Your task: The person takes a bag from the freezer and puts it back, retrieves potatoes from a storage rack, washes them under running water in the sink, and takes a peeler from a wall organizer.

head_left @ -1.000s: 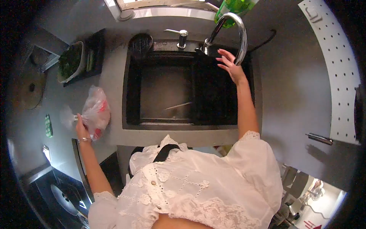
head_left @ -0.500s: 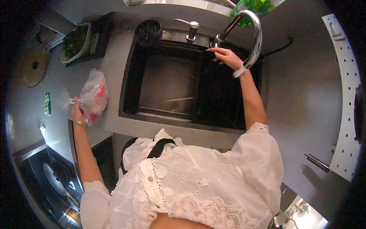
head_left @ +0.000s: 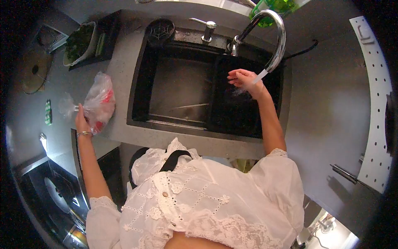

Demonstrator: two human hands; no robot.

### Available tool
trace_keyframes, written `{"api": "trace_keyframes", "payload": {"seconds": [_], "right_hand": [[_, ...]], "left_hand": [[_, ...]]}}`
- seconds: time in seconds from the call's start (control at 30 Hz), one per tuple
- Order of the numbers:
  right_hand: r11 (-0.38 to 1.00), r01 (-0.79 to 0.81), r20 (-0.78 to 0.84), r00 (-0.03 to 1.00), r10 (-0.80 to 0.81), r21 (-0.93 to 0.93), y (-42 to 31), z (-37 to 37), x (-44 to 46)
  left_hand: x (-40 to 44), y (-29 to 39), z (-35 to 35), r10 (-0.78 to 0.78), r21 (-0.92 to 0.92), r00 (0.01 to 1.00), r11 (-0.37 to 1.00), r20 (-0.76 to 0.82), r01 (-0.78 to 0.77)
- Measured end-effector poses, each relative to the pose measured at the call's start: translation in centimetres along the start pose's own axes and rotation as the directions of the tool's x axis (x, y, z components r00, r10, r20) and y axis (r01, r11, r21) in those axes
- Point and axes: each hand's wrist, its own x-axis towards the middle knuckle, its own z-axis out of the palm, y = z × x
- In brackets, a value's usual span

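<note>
We've got the left hand [head_left: 82, 121] clamped on the gathered neck of the plastic bag [head_left: 99, 101], out on the desk [head_left: 123, 70], left of the sink [head_left: 182, 85], a strip of surface between bag and sink edge. Over the right-hand basin, our right hand [head_left: 248, 83] hangs with fingers loosely bent and slightly apart, beneath the faucet [head_left: 280, 45], water [head_left: 260, 76] hitting it, room between it and the sink's front edge. Plastic blurs the bag's contents; the dark basin floor is hard to read. Half a second ago that hand was nearer the faucet's base; now it's lower, splashing!
</note>
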Motion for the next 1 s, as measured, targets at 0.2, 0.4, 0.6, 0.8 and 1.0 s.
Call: {"api": "trace_keyframes", "payload": {"seconds": [0.2,0.4,0.6,0.8,1.0], "right_hand": [[0.94,0.017,0.239,0.969,0.069,-0.342,-1.4,-1.4,1.9],[0.902,0.09,0.389,0.917,0.09,-0.421,-1.9,-3.6,6.5],[0.731,0.311,0.436,0.9,-0.021,-0.607,-3.2,-3.6,7.9],[0.942,0.193,0.278,0.954,-0.115,-0.274,-3.4,-2.8,8.2],[0.921,0.043,-0.4,0.892,-0.21,-0.387,7.5,-5.7,2.3]], "left_hand": [[2.3,-1.3,-1.9,0.025,-0.007,1.0,1.0,0.014,-0.025],[1.1,-0.7,-0.7,0.055,-0.001,0.998,0.998,-0.001,-0.055],[1.5,-0.9,-1.1,0.023,0.015,1.0,1.0,-0.013,-0.022],[1.0,-0.5,-0.8,0.002,0.085,0.998,0.996,-0.066,0.004],[1.1,-0.6,-0.9,-0.011,0.024,1.0,1.0,-0.01,0.012]]}}
